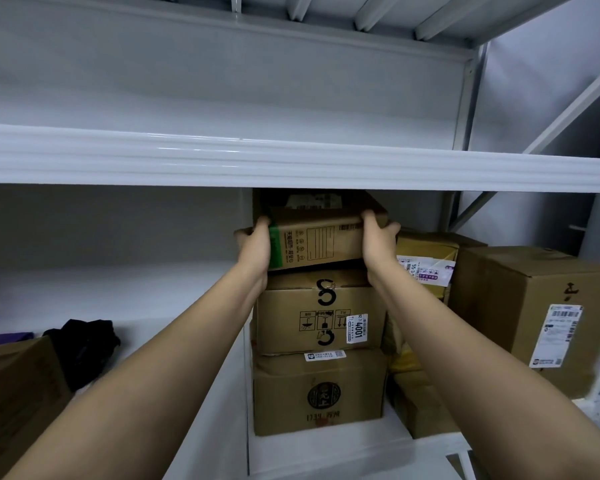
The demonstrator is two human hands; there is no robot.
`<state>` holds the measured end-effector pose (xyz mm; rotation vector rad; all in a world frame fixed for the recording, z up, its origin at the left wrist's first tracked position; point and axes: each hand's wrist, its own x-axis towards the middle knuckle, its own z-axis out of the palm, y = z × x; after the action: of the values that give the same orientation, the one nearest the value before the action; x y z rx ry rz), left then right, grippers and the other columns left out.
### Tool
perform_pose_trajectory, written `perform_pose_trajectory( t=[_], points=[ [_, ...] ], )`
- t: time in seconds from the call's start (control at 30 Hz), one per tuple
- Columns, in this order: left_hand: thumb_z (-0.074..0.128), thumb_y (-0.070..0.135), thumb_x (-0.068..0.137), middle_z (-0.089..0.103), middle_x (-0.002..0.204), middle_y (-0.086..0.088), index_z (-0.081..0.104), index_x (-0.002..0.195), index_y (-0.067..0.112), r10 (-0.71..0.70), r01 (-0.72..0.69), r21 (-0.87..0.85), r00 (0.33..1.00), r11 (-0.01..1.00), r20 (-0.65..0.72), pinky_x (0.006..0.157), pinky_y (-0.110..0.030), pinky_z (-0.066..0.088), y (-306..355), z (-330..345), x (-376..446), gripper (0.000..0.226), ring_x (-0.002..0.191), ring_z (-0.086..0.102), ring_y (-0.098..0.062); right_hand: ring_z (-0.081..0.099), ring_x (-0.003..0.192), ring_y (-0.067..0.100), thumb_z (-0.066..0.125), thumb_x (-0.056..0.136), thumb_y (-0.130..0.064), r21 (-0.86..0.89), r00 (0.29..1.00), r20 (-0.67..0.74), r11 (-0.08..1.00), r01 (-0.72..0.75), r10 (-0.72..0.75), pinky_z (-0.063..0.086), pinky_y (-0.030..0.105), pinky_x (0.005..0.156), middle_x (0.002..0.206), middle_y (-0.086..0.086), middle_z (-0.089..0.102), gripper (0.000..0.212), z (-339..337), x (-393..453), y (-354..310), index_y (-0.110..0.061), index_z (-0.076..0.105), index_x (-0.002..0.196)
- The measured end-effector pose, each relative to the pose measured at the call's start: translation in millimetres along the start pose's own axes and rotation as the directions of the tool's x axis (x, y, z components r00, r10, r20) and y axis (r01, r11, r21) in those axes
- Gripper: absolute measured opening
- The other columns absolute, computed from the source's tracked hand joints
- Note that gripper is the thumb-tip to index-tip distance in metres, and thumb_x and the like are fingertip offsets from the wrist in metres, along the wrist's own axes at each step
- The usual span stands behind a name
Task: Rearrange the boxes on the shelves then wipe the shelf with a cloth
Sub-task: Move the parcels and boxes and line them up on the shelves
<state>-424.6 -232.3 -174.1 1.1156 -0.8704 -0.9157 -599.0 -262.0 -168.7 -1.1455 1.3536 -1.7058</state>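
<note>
At lower left, a dark cloth (84,344) lies beside a carton (18,386). Left hand (255,247) and right hand (378,242) grip the top box (321,237), tilted, long axis left-right, atop a two-box stack (319,358) under the shelf beam (291,161); right, large box (534,313).

A brown top box (321,233) with a green stripe sits tilted on a stack of two boxes (321,355) at the shelf's (326,448) right end; more boxes (520,313) stand beside them, and a dark cloth (84,344) lies crumpled toward the left
</note>
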Motion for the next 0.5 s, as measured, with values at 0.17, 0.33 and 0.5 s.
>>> perform_pose_trajectory(
  t=[0.17, 0.33, 0.5],
  points=[
    [0.044, 0.038, 0.096, 0.051, 0.094, -0.007, 0.029, 0.127, 0.013, 0.011, -0.011, -0.045, 1.0, 0.999, -0.01, 0.052, -0.023, 0.034, 1.4, -13.8, -34.8, 0.042, 0.071, 0.049, -0.011, 0.043, 0.125, 0.032, 0.056, 0.082, -0.058, 0.1, 0.999, -0.029, 0.994, 0.044, -0.041, 0.036, 0.05, 0.106, 0.14, 0.009, 0.041, 0.077, -1.1, -22.3, 2.6, -0.02, 0.025, 0.142],
    [0.049, 0.036, 0.094, 0.046, 0.09, -0.005, 0.027, 0.106, 0.017, -0.041, 0.043, -0.078, 0.999, 0.996, 0.018, 0.047, -0.022, 0.036, 2.8, -26.2, -65.0, 0.032, 0.065, 0.045, -0.01, 0.053, 0.109, 0.024, 0.063, 0.082, -0.049, 0.286, 0.999, -0.042, 0.958, -0.016, 0.029, 0.047, 0.041, 0.094, 0.127, 0.007, 0.048, 0.052, -9.0, -44.3, 10.3, -0.027, 0.031, 0.116],
    [0.05, 0.038, 0.092, 0.048, 0.09, -0.003, 0.029, 0.112, 0.016, -0.094, 0.1, -0.107, 0.994, 0.989, 0.06, 0.054, -0.026, 0.041, -4.2, -40.6, -85.7, 0.036, 0.073, 0.052, -0.012, 0.052, 0.104, 0.021, 0.053, 0.088, -0.041, 0.321, 0.998, -0.033, 0.946, -0.047, 0.061, 0.049, 0.043, 0.091, 0.12, 0.006, 0.047, 0.041, -21.0, -69.4, 19.6, -0.026, 0.033, 0.121]
  ],
)
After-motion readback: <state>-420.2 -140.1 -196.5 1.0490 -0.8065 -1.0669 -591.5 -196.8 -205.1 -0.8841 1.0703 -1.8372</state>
